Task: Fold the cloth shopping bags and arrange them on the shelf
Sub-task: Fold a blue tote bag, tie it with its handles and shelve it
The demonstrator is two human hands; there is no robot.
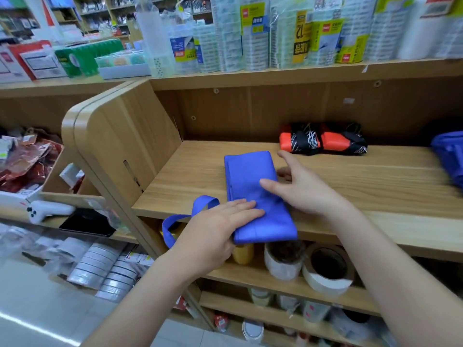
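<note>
My left hand (pixel 220 221) and right hand (pixel 303 194) press the folded blue cloth bag (pixel 250 176), fingers straight. It seems light and limp; I'd grip its folded edge.

Both arms, as seen by a bystander. The left hand (pixel 215 231) and right hand (pixel 308 191) were bare, with slender fingers; the nails were too blurred to make out. The left forearm (pixel 150 291) and right forearm (pixel 390 271) were likewise bare and smooth, from the wrist to the lower edge of view.
</note>
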